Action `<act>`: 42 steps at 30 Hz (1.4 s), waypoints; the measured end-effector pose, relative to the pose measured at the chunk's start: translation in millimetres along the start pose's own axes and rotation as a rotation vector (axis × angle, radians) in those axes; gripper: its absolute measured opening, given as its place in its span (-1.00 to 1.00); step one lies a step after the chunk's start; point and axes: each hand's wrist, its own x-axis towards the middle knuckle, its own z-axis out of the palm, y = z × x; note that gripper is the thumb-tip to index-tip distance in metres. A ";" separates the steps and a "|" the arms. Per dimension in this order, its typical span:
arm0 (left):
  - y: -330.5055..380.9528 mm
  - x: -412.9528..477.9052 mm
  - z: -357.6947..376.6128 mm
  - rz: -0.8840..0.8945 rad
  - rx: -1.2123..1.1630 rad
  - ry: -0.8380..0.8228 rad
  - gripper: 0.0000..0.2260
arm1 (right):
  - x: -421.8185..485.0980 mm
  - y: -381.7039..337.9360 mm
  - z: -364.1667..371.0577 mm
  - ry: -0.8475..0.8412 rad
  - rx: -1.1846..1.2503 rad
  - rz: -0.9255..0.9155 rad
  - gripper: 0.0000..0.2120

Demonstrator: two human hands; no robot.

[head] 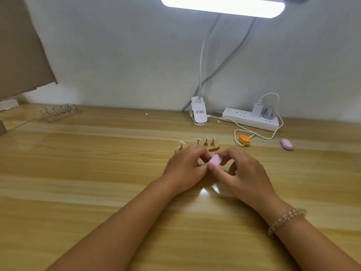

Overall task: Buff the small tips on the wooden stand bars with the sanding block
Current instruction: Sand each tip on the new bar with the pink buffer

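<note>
Glossy wood desk (pixel 88 182), pale wall (pixel 127 55), clip lamp (pixel 199 112) on, right hand (pixel 248 173) pinching pink sanding block (pixel 214 160), left hand (pixel 185 169) curled against it, can't tell what it grips

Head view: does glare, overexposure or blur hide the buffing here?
Head view: the lamp bar is blown out white; its glare sits on the table, nearer the camera than the sanding block; the block and near stand bar read clearly; the far stands at left look soft.
</note>
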 end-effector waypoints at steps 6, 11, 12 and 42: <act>0.5 0.3 0.1 0.009 -0.005 0.010 -0.92 | 1.1 1.6 -2.2 0.017 0.008 0.030 -0.75; 0.8 0.6 1.1 0.022 0.001 0.026 -0.96 | 5.3 7.4 -1.0 0.054 0.005 0.124 -0.74; 0.8 0.3 1.5 0.026 0.003 0.026 -0.96 | 5.6 9.1 -1.2 0.058 0.003 0.137 -0.74; 0.1 0.2 2.2 0.042 0.048 0.007 -0.93 | 3.9 1.6 -3.0 0.096 0.022 0.113 -0.75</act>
